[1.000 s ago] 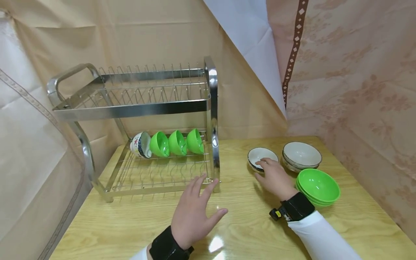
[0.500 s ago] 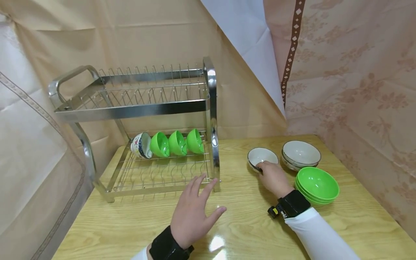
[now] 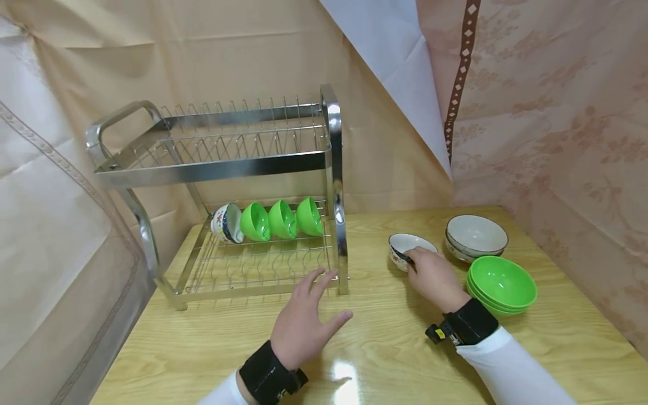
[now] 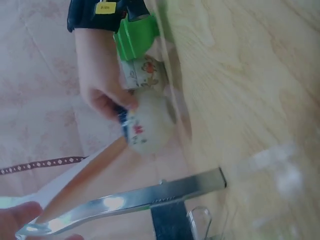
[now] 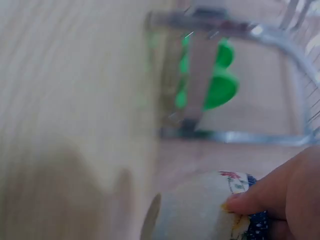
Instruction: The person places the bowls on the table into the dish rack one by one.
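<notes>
My right hand (image 3: pixel 436 279) pinches the near rim of a small white bowl (image 3: pixel 405 242) with a dark edge, thumb outside it. In the right wrist view the thumb presses the flowered band of this bowl (image 5: pixel 195 212); the left wrist view shows the same bowl (image 4: pixel 150 125) from its side. Whether its foot touches the table, I cannot tell. My left hand (image 3: pixel 302 326), fingers spread and holding nothing, hovers before the front right corner of a metal dish rack (image 3: pixel 217 173). On the rack's lower tier, a flowered bowl (image 3: pixel 226 223) and three green bowls (image 3: pixel 255 221) stand tilted in a row.
To the right of my right hand are stacked larger white bowls (image 3: pixel 476 233) and, nearer, stacked green bowls (image 3: pixel 502 281). The rack's upper tier has wire slots. Cloth curtains (image 3: pixel 395 169) hang behind and beside the wooden table (image 3: pixel 385 343).
My right hand has closed its fingers on the small white bowl's rim, and the bowl now tilts a little. The left hand has stayed nearly in place; the whole view has shifted slightly.
</notes>
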`<state>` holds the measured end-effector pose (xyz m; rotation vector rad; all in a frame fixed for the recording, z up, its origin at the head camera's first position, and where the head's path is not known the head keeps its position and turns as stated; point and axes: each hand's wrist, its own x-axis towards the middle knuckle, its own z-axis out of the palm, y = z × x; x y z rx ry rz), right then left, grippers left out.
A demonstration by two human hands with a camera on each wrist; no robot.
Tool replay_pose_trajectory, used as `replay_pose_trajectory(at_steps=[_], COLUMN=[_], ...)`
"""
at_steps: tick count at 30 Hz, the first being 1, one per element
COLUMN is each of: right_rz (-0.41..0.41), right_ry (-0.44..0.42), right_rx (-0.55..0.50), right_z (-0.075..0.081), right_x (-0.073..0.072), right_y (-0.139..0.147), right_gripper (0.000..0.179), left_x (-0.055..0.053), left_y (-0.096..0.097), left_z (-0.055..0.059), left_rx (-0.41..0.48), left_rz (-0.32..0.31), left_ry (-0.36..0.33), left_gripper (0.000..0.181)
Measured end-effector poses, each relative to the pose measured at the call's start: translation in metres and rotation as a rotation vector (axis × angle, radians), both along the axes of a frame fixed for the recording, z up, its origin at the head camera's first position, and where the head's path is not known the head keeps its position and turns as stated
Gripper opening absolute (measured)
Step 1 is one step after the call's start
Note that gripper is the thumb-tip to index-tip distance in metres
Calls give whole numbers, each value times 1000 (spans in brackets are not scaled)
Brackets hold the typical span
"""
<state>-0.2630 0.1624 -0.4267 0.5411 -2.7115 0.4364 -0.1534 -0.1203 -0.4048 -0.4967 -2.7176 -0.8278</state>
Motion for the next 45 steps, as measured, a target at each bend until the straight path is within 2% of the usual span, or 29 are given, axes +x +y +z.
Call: replay_pose_trajectory(at_steps=[3, 6, 11, 14, 17, 20, 22, 27, 32, 40, 45], right_rz=[38, 101, 230, 305, 381, 441, 463, 495, 512, 600, 676], right_ry=[19, 73, 134, 166, 197, 213, 218, 247, 248, 250, 248], right_rx=[-2, 0, 0, -12, -35, -54, -63, -72, -66, -45, -67], right_z=[19, 37, 56, 61, 60, 58, 57, 55, 53, 51, 48], right_x=[17, 37, 72, 91, 106, 115, 119, 121, 120, 114, 105], right_y=[-10, -22, -45, -58, -67, -74, -76, -79, -80, -79, -81], right_gripper=[20, 19, 19, 18, 17, 16, 16, 19, 20, 25, 33], left_x=[-3, -7, -14, -17, -17, -17, -16, -16, -13, -10, -4], left_y=[-2, -4, -7, -6, -5, -4, -4, -5, -7, -13, -26], left_z=[0, 0, -1, -1, -1, 0, 0, 0, 1, 3, 8], left_rx=[110, 280, 654, 875, 1054, 1178, 1236, 1314, 1322, 1334, 1382], left_rz=[-1, -30, -170, -267, -331, -363, -376, -392, -384, -386, -366], left_ry=[-93, -220, -447, -589, -719, -817, -860, -903, -913, -877, -834], left_gripper=[73, 68, 59, 56, 59, 61, 61, 59, 58, 57, 56])
